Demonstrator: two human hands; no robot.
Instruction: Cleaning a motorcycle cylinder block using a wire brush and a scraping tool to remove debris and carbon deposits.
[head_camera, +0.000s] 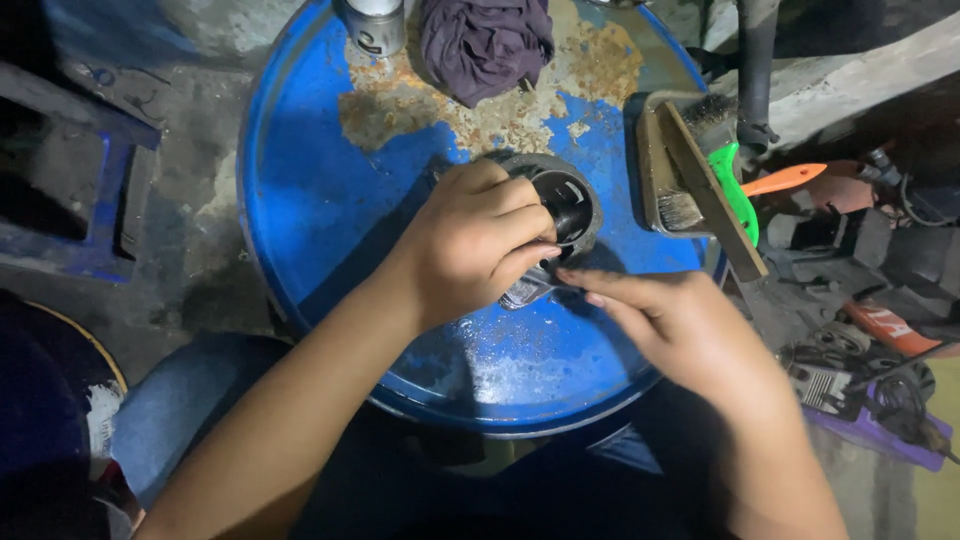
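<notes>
A dark round metal engine part (568, 200) with a hollow centre sits on top of a blue, rusty drum (330, 200). My left hand (475, 240) is curled over its left side and grips it. My right hand (670, 330) comes in from the lower right, fingers stretched flat toward the lower edge of the part, fingertips touching a small metal piece (525, 290) under my left hand. What lies beneath my left palm is hidden.
On the drum's far edge are a metal can (372, 25) and a dark purple rag (485, 45). At the right rim sits a tray (655, 165) with a brush (700, 125), a wooden stick (712, 195) and a green-handled tool (738, 190). Cluttered tools cover the floor at right.
</notes>
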